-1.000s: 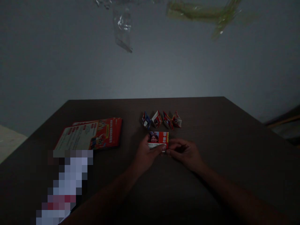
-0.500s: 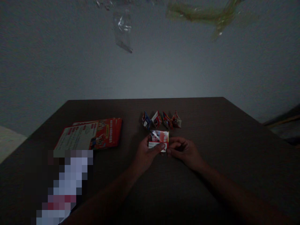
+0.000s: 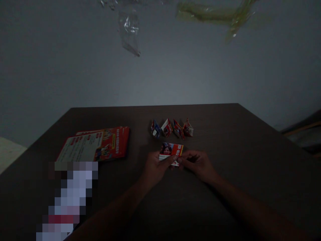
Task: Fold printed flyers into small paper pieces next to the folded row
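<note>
While your left hand (image 3: 154,169) holds the folded printed paper (image 3: 167,149) with its thumb laid across the lower part, your right hand (image 3: 200,165) has its thumb and index finger closed narrowly at the lower right edge, so the grip on both sides is on that one piece. You have it just above the worktop (image 3: 225,140), in front of you and near the middle. Its face shows a photo of a person, a white strip with print too small to read, and a red panel with white Chinese characters turned sideways; they look like "方特·", with one more after the dot that you cannot read surely.

Beyond your hands, four folded paper pieces stand in a row: a blue one (image 3: 155,129), a white and red one (image 3: 167,128), a red and dark one (image 3: 179,129) and a red and pale one (image 3: 188,128). No lettering on them is legible.

To your left lies a stack of leaflets (image 3: 87,147), its top sheet carrying red label boxes, a yellow label and sideways white Chinese characters on red, all too small to make out.
</note>
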The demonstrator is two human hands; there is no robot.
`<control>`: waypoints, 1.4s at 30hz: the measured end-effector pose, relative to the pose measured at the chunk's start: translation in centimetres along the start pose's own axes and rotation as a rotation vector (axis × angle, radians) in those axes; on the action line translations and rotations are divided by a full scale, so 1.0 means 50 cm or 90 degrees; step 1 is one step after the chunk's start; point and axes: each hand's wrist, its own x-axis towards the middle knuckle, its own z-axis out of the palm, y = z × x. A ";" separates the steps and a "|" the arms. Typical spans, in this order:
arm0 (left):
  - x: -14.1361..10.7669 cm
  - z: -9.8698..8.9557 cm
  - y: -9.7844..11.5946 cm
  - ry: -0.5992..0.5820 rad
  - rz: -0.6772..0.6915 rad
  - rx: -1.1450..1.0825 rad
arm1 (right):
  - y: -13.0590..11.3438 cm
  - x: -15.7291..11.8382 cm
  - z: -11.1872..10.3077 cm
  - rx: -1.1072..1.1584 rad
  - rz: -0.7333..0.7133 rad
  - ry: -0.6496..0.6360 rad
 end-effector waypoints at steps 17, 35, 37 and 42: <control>0.003 0.000 0.009 -0.058 -0.093 0.008 | 0.004 0.001 -0.015 0.039 0.004 0.096; -0.003 -0.001 0.002 -0.106 -0.088 0.031 | -0.006 -0.003 -0.021 -0.072 -0.037 0.100; -0.005 0.000 0.003 -0.109 -0.089 0.040 | -0.008 -0.003 -0.021 -0.082 -0.047 0.092; -0.006 0.000 -0.002 -0.114 -0.092 0.042 | -0.011 -0.002 -0.020 -0.093 -0.051 0.092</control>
